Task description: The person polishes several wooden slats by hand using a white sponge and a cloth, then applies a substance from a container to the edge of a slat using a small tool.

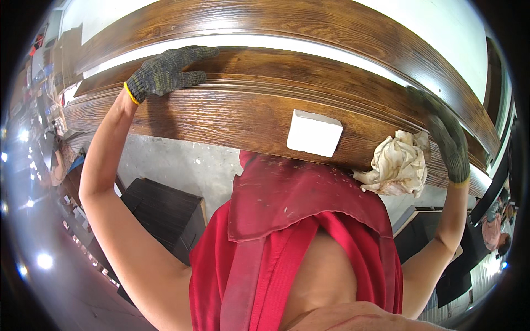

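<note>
My left hand [168,71], in a dark grey knit glove with a yellow cuff, lies across the left part of a brown wood-grain board [287,69]. Its fingers are stretched out and its thumb stands apart. Towards the same board's right end, my right hand [446,135] in a matching glove reaches with long, straight fingers, slightly blurred at the tips. Nearer to me, a second brown board [232,113] carries a white rectangular block [314,133]. To the block's right sits a crumpled, stained cream cloth [402,163], close beside my right hand.
A third glossy brown board [265,19] lies farther off, over a white surface [428,22]. Below left, a dark box-like piece [163,212] stands on the grey floor [190,165]. Another person [494,231] shows at the far right edge.
</note>
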The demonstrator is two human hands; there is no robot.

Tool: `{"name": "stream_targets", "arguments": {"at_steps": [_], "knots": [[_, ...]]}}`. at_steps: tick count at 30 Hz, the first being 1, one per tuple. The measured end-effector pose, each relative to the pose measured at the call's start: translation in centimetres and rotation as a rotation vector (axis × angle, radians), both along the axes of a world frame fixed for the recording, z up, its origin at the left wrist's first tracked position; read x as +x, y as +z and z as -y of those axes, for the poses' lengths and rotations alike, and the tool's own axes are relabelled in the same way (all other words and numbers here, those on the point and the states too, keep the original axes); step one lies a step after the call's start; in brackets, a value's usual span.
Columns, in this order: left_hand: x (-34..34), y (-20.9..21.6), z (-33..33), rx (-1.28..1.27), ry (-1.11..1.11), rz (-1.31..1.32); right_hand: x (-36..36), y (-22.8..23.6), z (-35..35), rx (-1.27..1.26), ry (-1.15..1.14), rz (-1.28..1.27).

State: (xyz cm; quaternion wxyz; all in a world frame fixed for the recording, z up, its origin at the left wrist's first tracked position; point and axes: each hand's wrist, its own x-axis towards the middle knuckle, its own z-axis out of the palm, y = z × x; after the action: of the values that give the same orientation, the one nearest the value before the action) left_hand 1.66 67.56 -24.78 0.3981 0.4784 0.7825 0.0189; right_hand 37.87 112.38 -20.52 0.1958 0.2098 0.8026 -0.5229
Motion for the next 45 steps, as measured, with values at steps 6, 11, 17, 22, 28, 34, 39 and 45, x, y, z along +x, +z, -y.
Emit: {"name": "stream_targets", "arguments": {"at_steps": [6, 11, 17, 22, 28, 34, 39, 45], "knots": [[-0.3, -2.9, -2.2, -0.001, -0.007, 0.121, -6.0, -3.1, 1.8, 0.225, 0.403, 0.223], [0.5, -2.0, -3.3, -0.009, 0.008, 0.109, -7.5, -4.2, 1.8, 0.382, 0.545, 0.313], [0.1, -2.9, -3.6, -0.018, -0.02, 0.054, -6.8, -5.5, 1.6, 0.526, 0.652, 0.199], [-0.3, -3.2, -3.5, -0.125, 0.127, 0.272, -7.6, -5.1, 2.0, 0.284, 0.564, 0.294], [-0.3, -2.3, -2.5, -0.057, 0.191, 0.494, -7.1, -5.5, 1.1, -0.109, 0.432, 0.297], [0.1, -2.4, -2.7, -0.039, 0.23, 0.549, -6.4, -5.6, 1.5, -0.134, 0.327, 0.356], [0.5, -1.7, -2.8, 0.034, 0.172, 0.391, -5.0, -7.2, 0.7, 0.136, 0.468, 0.113], [1.8, -1.5, -2.3, 0.214, 0.006, -0.173, -6.3, -5.9, 1.3, 0.46, 0.458, -0.003]]}}
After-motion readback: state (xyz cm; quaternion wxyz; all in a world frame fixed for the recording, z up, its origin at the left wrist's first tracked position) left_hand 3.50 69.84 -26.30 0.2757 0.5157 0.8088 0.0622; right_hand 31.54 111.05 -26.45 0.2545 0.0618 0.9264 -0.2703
